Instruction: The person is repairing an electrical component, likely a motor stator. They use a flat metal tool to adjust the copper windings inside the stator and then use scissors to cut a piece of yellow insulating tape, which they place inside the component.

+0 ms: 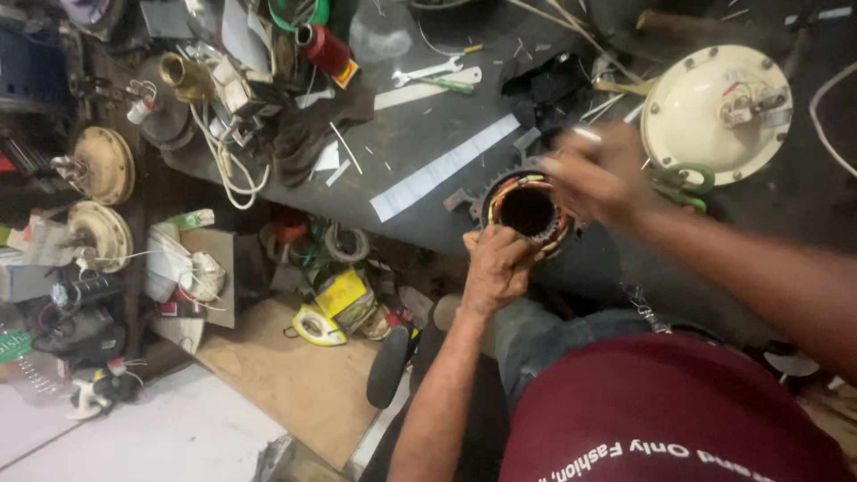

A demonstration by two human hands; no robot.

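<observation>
The ring-shaped stator point(527, 210) shows copper-orange windings with yellow and red strands around a black bore. The round motor cover point(717, 114) is cream. Beside it lie green-handled scissors point(683, 183). The worktable point(420, 134) is dark grey, crossed by a white paper strip point(444, 168). The person's shirt point(665, 411) is maroon with white lettering.
</observation>
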